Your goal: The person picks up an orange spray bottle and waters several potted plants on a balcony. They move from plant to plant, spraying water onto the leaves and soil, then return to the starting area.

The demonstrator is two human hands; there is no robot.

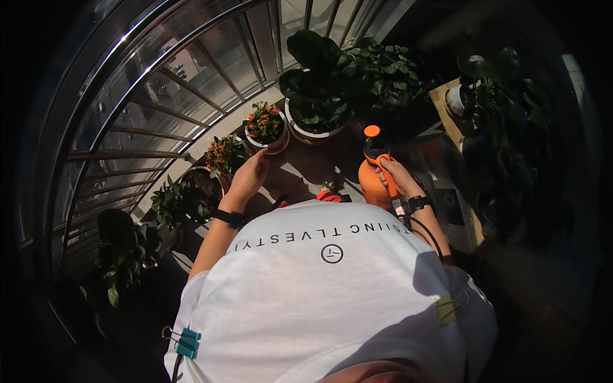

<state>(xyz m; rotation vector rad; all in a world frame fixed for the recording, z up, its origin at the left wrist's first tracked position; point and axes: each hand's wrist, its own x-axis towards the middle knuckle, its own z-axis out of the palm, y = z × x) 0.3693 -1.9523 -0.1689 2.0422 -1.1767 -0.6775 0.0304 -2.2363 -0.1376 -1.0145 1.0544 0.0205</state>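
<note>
On the right, my right hand point(394, 177) is closed around the handle of an orange pump spray bottle point(372, 182) with a black neck and an orange knob on top. The bottle stands upright just beyond my shirt. My left hand point(251, 172) reaches toward a white pot point(278, 144) holding a plant with small orange-red flowers point(263, 122). Its fingers extend to the pot's near rim, partly hidden, with nothing visible in them. I cannot tell whether they touch the pot. Left of that hand is a second red-flowered plant point(223, 153).
A large leafy plant point(316, 76) in a white pot stands at the back beside a bushy green plant point(389, 70). More potted greenery point(124, 249) lines the left, along a metal railing point(156, 134) and windows. A wooden shelf edge point(447, 121) with plants stands right.
</note>
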